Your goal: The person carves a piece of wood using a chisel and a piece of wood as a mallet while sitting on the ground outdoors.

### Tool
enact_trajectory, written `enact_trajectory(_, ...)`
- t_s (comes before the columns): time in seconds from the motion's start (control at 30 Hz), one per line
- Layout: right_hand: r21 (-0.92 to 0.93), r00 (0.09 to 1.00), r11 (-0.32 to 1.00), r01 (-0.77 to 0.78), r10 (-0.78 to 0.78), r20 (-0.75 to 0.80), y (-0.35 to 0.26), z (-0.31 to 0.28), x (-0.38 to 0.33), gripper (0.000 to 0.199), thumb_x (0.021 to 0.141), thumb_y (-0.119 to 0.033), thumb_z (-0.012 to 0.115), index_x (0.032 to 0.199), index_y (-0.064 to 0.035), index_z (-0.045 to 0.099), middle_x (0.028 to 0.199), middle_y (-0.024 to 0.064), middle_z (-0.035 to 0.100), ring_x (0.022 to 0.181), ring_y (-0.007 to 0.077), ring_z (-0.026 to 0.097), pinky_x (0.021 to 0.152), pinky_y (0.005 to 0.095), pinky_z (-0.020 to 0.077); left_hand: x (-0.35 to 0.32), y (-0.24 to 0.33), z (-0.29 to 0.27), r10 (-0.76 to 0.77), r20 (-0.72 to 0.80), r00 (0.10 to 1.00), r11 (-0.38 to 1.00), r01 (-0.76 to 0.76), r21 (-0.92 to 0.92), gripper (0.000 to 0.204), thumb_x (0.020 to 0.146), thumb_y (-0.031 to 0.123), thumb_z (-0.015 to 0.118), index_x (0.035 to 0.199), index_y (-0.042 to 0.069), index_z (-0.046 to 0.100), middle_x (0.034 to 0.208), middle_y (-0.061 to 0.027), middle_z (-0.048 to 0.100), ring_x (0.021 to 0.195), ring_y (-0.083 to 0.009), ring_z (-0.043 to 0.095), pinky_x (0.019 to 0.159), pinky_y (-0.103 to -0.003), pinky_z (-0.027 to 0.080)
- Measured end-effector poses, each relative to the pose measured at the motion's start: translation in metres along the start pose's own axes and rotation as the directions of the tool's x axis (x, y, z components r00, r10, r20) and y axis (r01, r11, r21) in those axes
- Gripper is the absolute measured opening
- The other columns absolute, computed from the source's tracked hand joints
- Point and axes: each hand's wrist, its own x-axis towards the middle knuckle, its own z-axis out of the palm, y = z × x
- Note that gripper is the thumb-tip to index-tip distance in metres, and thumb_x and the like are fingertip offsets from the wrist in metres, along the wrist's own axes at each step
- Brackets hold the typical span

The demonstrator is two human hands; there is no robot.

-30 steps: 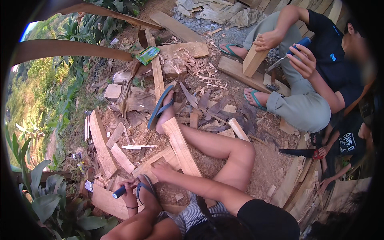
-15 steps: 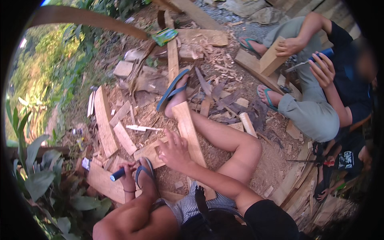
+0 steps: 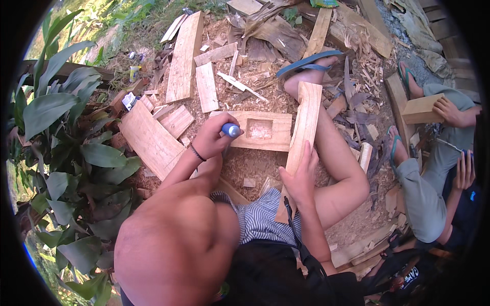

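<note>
My left hand [image 3: 217, 135] is closed around a blue-handled chisel [image 3: 231, 130], its rounded grey butt end facing up; the blade is mostly hidden under the hand. It is at the left part of a short wooden board [image 3: 278, 126] with a rectangular recess [image 3: 259, 128] cut into its face. At that board's right end, a longer wooden block [image 3: 308, 109] slants between my legs, its near end by my striped shorts. My right hand [image 3: 301, 173] grips this block along its lower half, thumb on the near side and fingers along the right edge.
Loose planks [image 3: 185, 56] and offcuts [image 3: 206, 86] lie among wood shavings. Broad-leaved plants [image 3: 56, 115] stand at the left. At the right, a co-worker's hand [image 3: 449, 111] rests on a wooden block [image 3: 422, 108], and their other hand holds a thin metal-shafted tool [image 3: 450, 145].
My view has swung, so the scene sits farther right. My left hand has brought the chisel up from beside my foot to the recessed board. My right hand has left the board and gripped the longer block.
</note>
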Motion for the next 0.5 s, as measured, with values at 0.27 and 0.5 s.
enact_trajectory(0.27, 0.117, 0.999, 0.992, 0.044, -0.04, -0.034, 0.007, 0.004, -0.001, 0.098, 0.076, -0.018, 0.076, 0.155, -0.0032, 0.02, 0.145, 0.0323, 0.028, 0.134, 0.0506, 0.035, 0.111, 0.052, 0.0347, 0.045, -0.004, -0.015, -0.049, -0.157, 0.986, 0.992, 0.03, -0.122, 0.022, 0.092, 0.009, 0.071, 0.109, 0.007, 0.056, 0.102, -0.0033, 0.062, 0.093, -0.0119, 0.06, 0.082, -0.03, 0.051)
enact_trajectory(0.5, 0.094, 0.995, 0.992, 0.079, -0.072, -0.073, 0.009, 0.007, -0.001, 0.097, 0.076, -0.017, 0.076, 0.154, -0.0029, 0.021, 0.143, 0.0305, 0.031, 0.133, 0.0491, 0.037, 0.111, 0.0528, 0.0344, 0.046, -0.012, -0.009, -0.137, 0.014, 0.991, 0.982, 0.137, -0.132, 0.029, 0.093, 0.006, 0.07, 0.116, 0.009, 0.054, 0.108, -0.0025, 0.059, 0.098, -0.0107, 0.058, 0.087, -0.03, 0.05)
